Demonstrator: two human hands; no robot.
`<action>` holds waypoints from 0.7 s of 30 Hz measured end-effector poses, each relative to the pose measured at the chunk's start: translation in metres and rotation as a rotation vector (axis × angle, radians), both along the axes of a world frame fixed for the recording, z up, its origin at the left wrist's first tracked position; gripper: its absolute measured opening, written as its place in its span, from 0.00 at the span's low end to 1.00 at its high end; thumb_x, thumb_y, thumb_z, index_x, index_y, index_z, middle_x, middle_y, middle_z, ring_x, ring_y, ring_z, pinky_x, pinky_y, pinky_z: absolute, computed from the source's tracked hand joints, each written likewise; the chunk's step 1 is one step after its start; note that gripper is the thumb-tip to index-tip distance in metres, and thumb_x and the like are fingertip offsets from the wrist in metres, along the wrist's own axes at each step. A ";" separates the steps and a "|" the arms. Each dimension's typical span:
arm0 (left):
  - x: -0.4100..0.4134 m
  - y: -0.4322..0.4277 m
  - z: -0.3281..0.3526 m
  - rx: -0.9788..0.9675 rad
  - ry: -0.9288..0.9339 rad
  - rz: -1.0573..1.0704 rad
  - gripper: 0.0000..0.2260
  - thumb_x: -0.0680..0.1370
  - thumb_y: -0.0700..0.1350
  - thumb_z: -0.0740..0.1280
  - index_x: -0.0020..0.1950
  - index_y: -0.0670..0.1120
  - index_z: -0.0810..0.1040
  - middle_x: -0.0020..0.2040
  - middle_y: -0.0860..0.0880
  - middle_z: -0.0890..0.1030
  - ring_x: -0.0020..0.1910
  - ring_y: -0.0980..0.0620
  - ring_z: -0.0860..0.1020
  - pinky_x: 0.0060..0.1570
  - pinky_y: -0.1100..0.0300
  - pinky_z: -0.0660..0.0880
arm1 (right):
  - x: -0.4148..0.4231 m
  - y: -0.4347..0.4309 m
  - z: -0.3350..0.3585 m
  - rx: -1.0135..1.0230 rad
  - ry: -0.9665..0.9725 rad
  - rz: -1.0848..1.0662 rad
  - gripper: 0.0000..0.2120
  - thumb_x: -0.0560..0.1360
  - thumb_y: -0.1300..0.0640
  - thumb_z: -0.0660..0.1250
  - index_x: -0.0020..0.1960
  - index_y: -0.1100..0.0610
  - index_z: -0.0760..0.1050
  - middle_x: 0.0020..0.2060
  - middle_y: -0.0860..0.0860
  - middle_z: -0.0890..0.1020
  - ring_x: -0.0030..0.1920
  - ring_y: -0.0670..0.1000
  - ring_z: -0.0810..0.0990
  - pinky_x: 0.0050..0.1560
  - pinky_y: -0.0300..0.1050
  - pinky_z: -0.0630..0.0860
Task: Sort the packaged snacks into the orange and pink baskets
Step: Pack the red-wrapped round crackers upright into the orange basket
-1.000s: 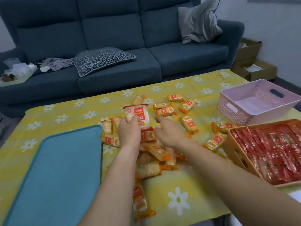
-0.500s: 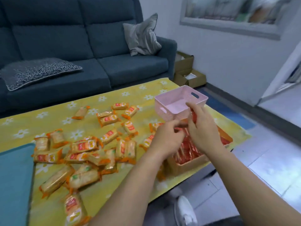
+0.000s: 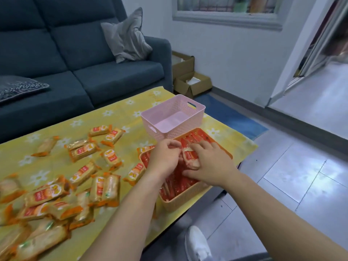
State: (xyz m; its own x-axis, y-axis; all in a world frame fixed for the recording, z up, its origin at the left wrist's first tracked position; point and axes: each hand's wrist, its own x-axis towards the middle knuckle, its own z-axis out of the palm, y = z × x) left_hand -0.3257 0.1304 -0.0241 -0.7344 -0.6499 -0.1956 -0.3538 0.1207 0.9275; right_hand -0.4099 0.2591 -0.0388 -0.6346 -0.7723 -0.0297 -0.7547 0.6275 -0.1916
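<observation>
The orange basket [image 3: 185, 197] stands at the table's right edge, packed with red snack packs. Over it, both hands meet on one red-and-white snack pack [image 3: 190, 157]. My left hand [image 3: 163, 159] has its fingers curled and pinches the pack's left end. My right hand [image 3: 210, 163] holds the pack between spread fingers on top and the thumb below. Just behind stands the pink basket [image 3: 170, 113], with nothing in it. Several orange-wrapped snacks [image 3: 82, 150] lie scattered over the yellow flowered tablecloth [image 3: 120, 113] to the left.
A dark blue sofa [image 3: 116, 80] with a grey cushion [image 3: 126, 36] runs behind the table. Open cardboard boxes [image 3: 190, 82] sit on the floor by the wall. A white shoe [image 3: 197, 243] shows below the table's front edge.
Both hands carried the red-and-white pack from the pile rightward, then lowered from beside the pink basket onto the packs in the orange basket. The view swung right.
</observation>
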 end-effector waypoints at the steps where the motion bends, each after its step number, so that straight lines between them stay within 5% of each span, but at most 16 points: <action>1: -0.002 0.001 0.005 0.111 0.067 -0.006 0.11 0.79 0.33 0.61 0.49 0.47 0.78 0.48 0.45 0.85 0.37 0.49 0.81 0.36 0.60 0.77 | -0.004 0.001 0.004 -0.070 -0.026 -0.004 0.38 0.69 0.35 0.68 0.75 0.47 0.66 0.68 0.51 0.74 0.67 0.56 0.72 0.64 0.50 0.72; 5: -0.012 0.008 0.020 0.246 0.271 -0.140 0.14 0.80 0.30 0.58 0.55 0.44 0.79 0.48 0.46 0.87 0.42 0.51 0.83 0.37 0.63 0.75 | -0.024 0.020 0.026 -0.466 -0.191 -0.152 0.13 0.73 0.53 0.67 0.56 0.52 0.80 0.45 0.49 0.84 0.46 0.51 0.81 0.44 0.46 0.76; 8: -0.028 0.015 0.007 -0.152 0.199 -0.236 0.16 0.79 0.33 0.62 0.53 0.51 0.82 0.51 0.54 0.85 0.51 0.56 0.82 0.50 0.64 0.75 | -0.045 0.039 0.034 -0.681 -0.307 -0.378 0.05 0.75 0.56 0.65 0.45 0.49 0.80 0.39 0.45 0.83 0.40 0.46 0.79 0.39 0.43 0.74; 10: -0.037 0.027 -0.006 -0.450 0.078 -0.408 0.15 0.78 0.40 0.62 0.57 0.56 0.82 0.58 0.57 0.82 0.59 0.54 0.78 0.63 0.56 0.72 | -0.059 0.047 0.031 -0.770 -0.403 -0.471 0.04 0.72 0.53 0.66 0.42 0.48 0.79 0.36 0.44 0.82 0.42 0.48 0.81 0.43 0.48 0.78; 12: -0.040 0.040 -0.015 -0.695 -0.081 -0.586 0.18 0.78 0.45 0.60 0.67 0.57 0.77 0.67 0.57 0.78 0.68 0.53 0.72 0.72 0.46 0.62 | -0.063 0.049 0.027 -0.772 -0.473 -0.495 0.07 0.68 0.52 0.65 0.45 0.48 0.80 0.37 0.45 0.83 0.43 0.49 0.82 0.48 0.53 0.80; 15: -0.039 0.050 -0.023 -0.924 -0.241 -0.667 0.19 0.81 0.52 0.56 0.73 0.60 0.70 0.70 0.58 0.72 0.74 0.54 0.64 0.74 0.41 0.48 | -0.063 0.049 0.021 -0.660 -0.421 -0.475 0.09 0.72 0.58 0.68 0.51 0.51 0.81 0.41 0.48 0.83 0.46 0.53 0.82 0.49 0.51 0.78; 21: -0.038 0.047 -0.020 -1.015 -0.308 -0.627 0.18 0.81 0.59 0.55 0.68 0.61 0.75 0.67 0.55 0.71 0.70 0.49 0.63 0.74 0.42 0.49 | -0.058 0.050 0.017 -0.379 -0.193 -0.345 0.21 0.70 0.57 0.70 0.63 0.49 0.76 0.48 0.49 0.82 0.48 0.53 0.80 0.48 0.49 0.79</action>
State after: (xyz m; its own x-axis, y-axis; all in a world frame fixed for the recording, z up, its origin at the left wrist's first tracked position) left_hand -0.3635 0.1772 -0.0441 -0.9867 -0.1603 -0.0278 -0.1626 0.9657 0.2027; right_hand -0.4680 0.3095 -0.0214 -0.8637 -0.4991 0.0696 -0.4459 0.6926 -0.5670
